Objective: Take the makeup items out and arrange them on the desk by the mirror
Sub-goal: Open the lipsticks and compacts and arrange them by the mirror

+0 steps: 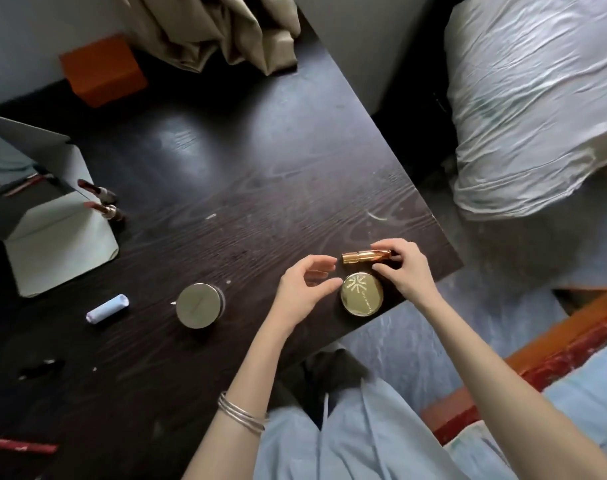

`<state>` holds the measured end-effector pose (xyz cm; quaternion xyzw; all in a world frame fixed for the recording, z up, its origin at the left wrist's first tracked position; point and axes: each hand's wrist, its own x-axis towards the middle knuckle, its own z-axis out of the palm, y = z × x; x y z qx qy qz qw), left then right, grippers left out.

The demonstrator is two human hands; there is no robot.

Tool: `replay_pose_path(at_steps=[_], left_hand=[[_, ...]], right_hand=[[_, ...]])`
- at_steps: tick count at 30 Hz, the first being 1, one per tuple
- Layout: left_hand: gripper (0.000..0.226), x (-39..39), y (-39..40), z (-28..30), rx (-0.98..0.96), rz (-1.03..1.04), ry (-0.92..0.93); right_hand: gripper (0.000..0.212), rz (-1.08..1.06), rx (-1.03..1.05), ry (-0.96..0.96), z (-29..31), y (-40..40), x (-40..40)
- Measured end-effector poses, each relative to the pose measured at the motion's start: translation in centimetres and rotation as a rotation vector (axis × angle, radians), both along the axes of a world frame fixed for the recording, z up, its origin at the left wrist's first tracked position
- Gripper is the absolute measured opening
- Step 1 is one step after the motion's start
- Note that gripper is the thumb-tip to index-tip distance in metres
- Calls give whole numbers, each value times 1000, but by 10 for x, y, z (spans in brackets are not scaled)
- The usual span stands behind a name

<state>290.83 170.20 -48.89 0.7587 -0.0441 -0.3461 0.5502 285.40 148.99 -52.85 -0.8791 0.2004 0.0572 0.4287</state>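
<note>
Dark wood-grain worktop (pixel 246 174), scuffed. On it: folding mirror (pixel 58 237) at left edge, two lipsticks (pixel 103 202) just beside it, pale blue tube (pixel 107 309) lying flat, round silver-lidded jar (pixel 200 305), gold compact (pixel 362 298) near right edge, orange box (pixel 103 71) and beige cloth (pixel 212 29) at the far end.

One head view looks steeply down, close over the desk (pixel 226 188); mirror (pixel 35 188) at nine o'clock, bed (pixel 537 98) at two.
</note>
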Motion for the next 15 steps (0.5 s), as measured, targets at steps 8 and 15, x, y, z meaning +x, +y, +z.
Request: replay_pose_path(at_steps=[8,15], left_hand=[[30,12,-9,3,29,39,-21],[39,22,13,22,-1,141,-77]], right_hand=[[27,18,105,-23,5,-9,8],[31,109,236,-143,39,22,30]])
